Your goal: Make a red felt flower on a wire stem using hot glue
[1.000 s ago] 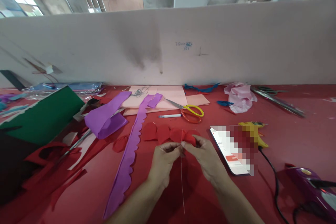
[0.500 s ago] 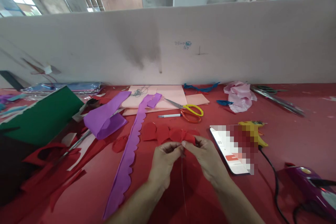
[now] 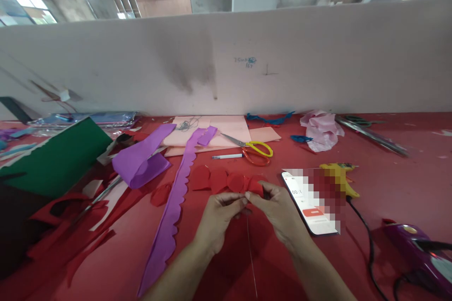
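Observation:
My left hand (image 3: 218,217) and my right hand (image 3: 278,214) meet over the red table, fingertips pinched together. Between them is the end of a red scalloped paper strip (image 3: 226,181), gathered into a small bunch at my right fingertips. A thin wire (image 3: 251,258) hangs down from the pinch toward me. The rest of the red strip lies flat on the table to the left of my hands. A long purple scalloped strip (image 3: 169,216) runs diagonally just left of my left hand.
A phone (image 3: 309,202) lies right of my right hand, beside a yellow glue gun (image 3: 339,176) and a purple tool (image 3: 420,254) with cable. Yellow-handled scissors (image 3: 256,150), a pen (image 3: 228,156), pink sheets (image 3: 219,129), green paper (image 3: 56,157) and red scraps (image 3: 70,211) surround. A white partition (image 3: 226,66) stands behind.
My hands stay pinched on the red paper and barely move. The hanging wire has swung slightly to the right and lower.

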A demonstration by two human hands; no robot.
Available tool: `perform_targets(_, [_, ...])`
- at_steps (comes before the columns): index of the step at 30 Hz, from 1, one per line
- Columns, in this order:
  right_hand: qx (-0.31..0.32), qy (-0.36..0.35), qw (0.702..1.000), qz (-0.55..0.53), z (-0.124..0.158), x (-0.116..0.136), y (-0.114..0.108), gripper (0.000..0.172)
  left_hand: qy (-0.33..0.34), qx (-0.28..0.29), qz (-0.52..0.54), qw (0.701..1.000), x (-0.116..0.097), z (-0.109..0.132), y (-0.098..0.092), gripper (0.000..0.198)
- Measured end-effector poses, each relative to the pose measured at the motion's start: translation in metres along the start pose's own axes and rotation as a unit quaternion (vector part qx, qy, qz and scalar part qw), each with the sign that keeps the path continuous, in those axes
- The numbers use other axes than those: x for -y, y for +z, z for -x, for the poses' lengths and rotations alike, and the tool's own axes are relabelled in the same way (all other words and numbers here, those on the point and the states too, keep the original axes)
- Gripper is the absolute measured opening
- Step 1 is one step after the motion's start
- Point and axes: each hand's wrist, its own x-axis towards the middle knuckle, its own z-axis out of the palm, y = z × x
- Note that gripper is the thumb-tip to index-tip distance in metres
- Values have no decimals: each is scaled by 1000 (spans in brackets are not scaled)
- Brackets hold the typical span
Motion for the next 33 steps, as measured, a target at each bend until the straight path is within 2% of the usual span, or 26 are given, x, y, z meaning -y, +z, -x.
perform_targets(10, [-11,-26,998,55,1,-3,0,16,25,-14,0,1000,3,-2,-2,15])
perform_targets(13, [-1,-27,1000,-12,2,-2,0,11,22,-8,27,999,2,-1,0,11])
perform_targets(18, [-49,30,991,-120,4,8,-2,10,8,41,58,997,0,2,4,9])
perform_targets(25, [5,96,983,-158,3,12,-10,10,-4,105,41,994,2,5,4,8])
perform_targets(33, [46,99,975,-193,4,11,-14,7,-32,123,80,989,1,4,3,7])
